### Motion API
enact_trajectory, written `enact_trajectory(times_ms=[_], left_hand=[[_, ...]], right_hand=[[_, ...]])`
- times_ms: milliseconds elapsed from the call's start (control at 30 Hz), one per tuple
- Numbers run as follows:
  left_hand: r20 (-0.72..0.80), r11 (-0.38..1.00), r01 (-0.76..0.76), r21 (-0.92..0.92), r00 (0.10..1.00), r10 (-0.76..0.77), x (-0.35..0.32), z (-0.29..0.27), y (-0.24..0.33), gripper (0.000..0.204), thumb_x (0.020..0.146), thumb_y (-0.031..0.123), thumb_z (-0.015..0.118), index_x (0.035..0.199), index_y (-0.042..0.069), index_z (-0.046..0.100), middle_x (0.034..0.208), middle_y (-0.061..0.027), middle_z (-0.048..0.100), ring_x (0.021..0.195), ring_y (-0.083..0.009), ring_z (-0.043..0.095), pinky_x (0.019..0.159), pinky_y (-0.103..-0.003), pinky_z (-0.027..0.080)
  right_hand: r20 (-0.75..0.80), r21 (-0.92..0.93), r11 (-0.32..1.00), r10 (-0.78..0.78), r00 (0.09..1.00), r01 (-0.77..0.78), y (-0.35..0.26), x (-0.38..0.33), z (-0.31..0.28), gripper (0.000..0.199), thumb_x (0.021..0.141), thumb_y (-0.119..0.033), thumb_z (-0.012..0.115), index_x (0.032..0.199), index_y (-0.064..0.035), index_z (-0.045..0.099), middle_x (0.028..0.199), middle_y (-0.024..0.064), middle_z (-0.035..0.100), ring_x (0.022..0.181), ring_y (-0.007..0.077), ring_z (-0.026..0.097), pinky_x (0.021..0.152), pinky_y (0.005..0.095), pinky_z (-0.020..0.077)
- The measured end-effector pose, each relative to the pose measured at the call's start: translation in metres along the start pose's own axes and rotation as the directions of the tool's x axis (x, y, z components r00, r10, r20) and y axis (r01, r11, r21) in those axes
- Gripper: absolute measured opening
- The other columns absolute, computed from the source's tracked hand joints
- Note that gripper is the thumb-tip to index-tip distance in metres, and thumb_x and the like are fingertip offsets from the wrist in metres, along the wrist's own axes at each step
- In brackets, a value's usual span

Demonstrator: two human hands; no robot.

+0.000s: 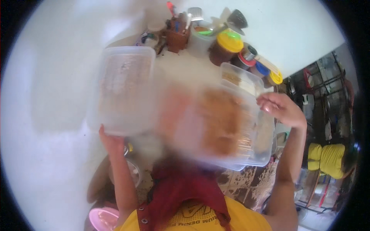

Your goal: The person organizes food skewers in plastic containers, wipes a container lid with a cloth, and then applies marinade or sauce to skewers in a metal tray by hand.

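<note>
1. Left hand (pixel 112 144) touches near end of translucent plastic box (pixel 125 84), whose long axis points away; its grip I cannot tell.
2. Right hand (pixel 284 109), fingers narrowly bent, has food box (pixel 268 134) at its left.

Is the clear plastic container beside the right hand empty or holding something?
Holding something: brown contents show in the clear plastic container, but blur hides what they are and how full it is.

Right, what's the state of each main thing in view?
Left container: blurred, lid unclear
Right containers: overlapping, brown contents in one, lids unclear
Left hand: at left container's near edge
Right hand: beside right containers, contact unclear
Large yellow-lidded jar: closed, upright
Brown holder: upright, filled
</note>
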State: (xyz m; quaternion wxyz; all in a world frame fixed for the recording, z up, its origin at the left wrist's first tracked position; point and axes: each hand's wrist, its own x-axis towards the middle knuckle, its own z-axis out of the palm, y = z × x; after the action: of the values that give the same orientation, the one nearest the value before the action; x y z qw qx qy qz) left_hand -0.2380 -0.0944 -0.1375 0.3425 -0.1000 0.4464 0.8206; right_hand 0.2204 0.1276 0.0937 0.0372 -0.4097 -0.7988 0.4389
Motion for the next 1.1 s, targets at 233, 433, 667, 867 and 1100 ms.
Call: enact_trajectory(times_ms=[233, 433, 667, 867, 1100], left_hand=[[-0.327, 0.979, -0.2, 0.042, 0.923, 0.202, -0.032, -0.049, -0.026, 0.092, 0.091, 0.054, 0.053, 0.154, 0.008, 0.005, 0.156, -0.0224, 0.016, 0.141, -0.0392, 0.028, 0.116, -0.053, 0.025], [-0.263, 0.872, -0.057, 0.487, 0.942, 0.209, -0.006, -0.202, -0.122, 0.051, 0.094, 0.046, 0.052, 0.121, 0.004, 0.049, 0.105, -0.0187, 0.056, 0.082, -0.029, 0.062, 0.066, -0.044, 0.056], [0.604, -0.199, -0.894, 0.402, 0.422, -0.677, -0.126, -0.165, -0.283, 0.027, 0.09, 0.025, 0.061, 0.108, 0.006, 0.055, 0.1, -0.0144, 0.063, 0.077, -0.0252, 0.065, 0.066, -0.04, 0.057], [0.318, 0.102, -0.957, 0.271, -0.011, -0.948, -0.228, -0.039, -0.317, 0.033, 0.09, 0.022, 0.062, 0.117, 0.005, 0.052, 0.106, -0.0171, 0.063, 0.086, -0.0295, 0.065, 0.074, -0.041, 0.055], [0.077, 0.232, -0.943, 0.237, -0.22, -0.973, -0.298, 0.04, -0.334, 0.044, 0.091, 0.022, 0.062, 0.129, 0.005, 0.047, 0.112, -0.0206, 0.062, 0.096, -0.0357, 0.063, 0.083, -0.044, 0.05]], right_hand=[[-0.338, 0.378, 0.912, 0.297, 0.893, -0.16, 0.089, -0.17, 0.04, 0.041, 0.094, -0.027, 0.067, 0.121, 0.0034, 0.059, 0.102, 0.0053, 0.067, 0.097, 0.0113, 0.061, 0.088, 0.0275, 0.0491], [-0.376, 0.309, 0.935, -0.048, 0.925, 0.174, 0.14, -0.275, 0.045, 0.045, 0.092, -0.039, 0.065, 0.115, -0.0001, 0.063, 0.096, 0.0078, 0.068, 0.091, 0.0192, 0.065, 0.082, 0.0318, 0.0503], [-0.107, -0.285, 0.854, -0.479, 0.871, 0.435, 0.035, -0.318, 0.014, 0.031, 0.078, -0.03, 0.069, 0.096, -0.0048, 0.067, 0.088, 0.0084, 0.065, 0.086, 0.0263, 0.064, 0.07, 0.0355, 0.0516], [-0.371, -0.461, 0.864, -0.396, 0.84, 0.203, 0.016, -0.346, 0.042, 0.019, 0.073, -0.021, 0.069, 0.082, -0.0045, 0.068, 0.08, 0.0112, 0.067, 0.076, 0.0268, 0.067, 0.062, 0.0368, 0.0535], [-0.706, -0.117, 0.899, 0.224, 0.672, -0.422, 0.089, -0.321, 0.093, 0.007, 0.066, -0.011, 0.068, 0.065, -0.0041, 0.069, 0.07, 0.0146, 0.068, 0.065, 0.0275, 0.07, 0.052, 0.0385, 0.0557]])
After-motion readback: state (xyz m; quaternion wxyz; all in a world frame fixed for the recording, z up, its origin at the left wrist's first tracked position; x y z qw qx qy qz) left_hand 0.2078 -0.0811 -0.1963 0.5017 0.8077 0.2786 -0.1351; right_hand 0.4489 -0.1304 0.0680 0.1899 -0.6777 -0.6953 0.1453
